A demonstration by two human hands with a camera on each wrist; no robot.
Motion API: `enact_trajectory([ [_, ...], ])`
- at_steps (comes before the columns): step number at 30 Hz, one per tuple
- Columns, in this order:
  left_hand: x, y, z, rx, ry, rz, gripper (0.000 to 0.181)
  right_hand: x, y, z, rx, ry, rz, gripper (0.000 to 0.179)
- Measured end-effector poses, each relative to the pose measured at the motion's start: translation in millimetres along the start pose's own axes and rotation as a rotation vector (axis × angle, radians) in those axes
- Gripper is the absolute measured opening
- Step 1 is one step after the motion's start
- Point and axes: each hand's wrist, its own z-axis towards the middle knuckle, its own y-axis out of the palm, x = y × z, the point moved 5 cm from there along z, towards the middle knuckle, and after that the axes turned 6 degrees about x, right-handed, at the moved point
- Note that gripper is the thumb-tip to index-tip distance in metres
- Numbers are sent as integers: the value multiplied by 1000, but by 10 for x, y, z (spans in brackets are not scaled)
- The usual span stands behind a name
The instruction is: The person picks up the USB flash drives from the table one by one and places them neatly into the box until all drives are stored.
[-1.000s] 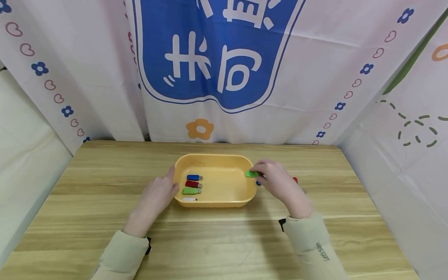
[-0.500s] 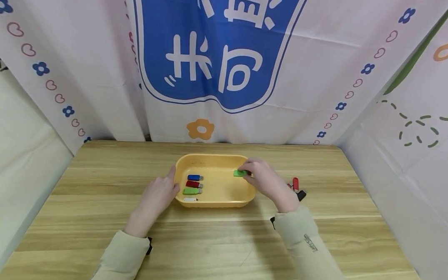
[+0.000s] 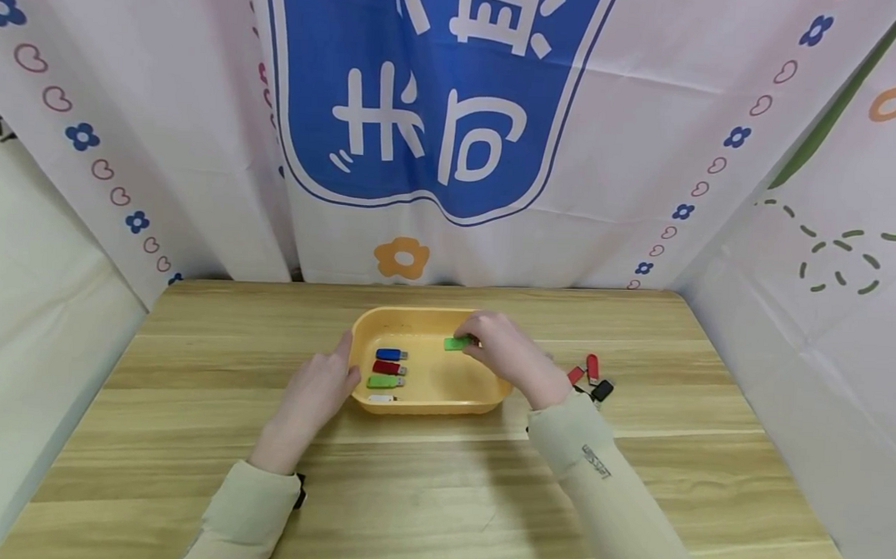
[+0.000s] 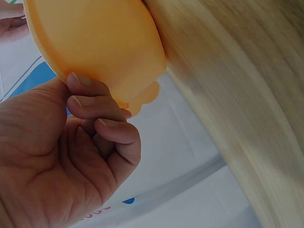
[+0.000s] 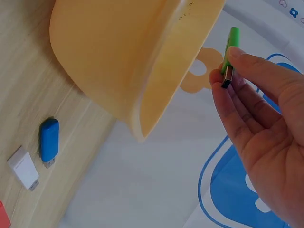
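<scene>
Fingers are clamped: right hand (image 3: 499,347) on a slim green USB stick (image 3: 456,344), left hand (image 3: 319,387) on a yellow plastic tray (image 3: 431,409) holding four others (image 3: 386,368). The metal plug (image 5: 228,77) is exposed.

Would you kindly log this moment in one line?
right hand: pinches green USB stick; left hand: holds yellow plastic tray; inside: four USB sticks, different colours

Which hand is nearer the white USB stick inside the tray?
Left hand: it holds the tray at the left end, beside the white stick. The right hand is farther, over the tray's right half, holding a green stick.
</scene>
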Motion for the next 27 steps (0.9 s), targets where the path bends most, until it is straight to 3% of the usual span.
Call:
enact_trajectory([
  [8, -3, 13, 13, 6, 2, 1, 57, 27, 129, 140, -25, 5, 14, 13],
  [17, -13, 24, 8, -20, -11, 0, 60, 79, 333, 270, -97, 15, -52, 11],
  [22, -7, 11, 10, -27, -22, 1, 59, 93, 470, 329, -156, 51, -22, 14],
  [27, 0, -1, 12, -30, -25, 10, 59, 69, 567, 376, -169, 37, 0, 14],
])
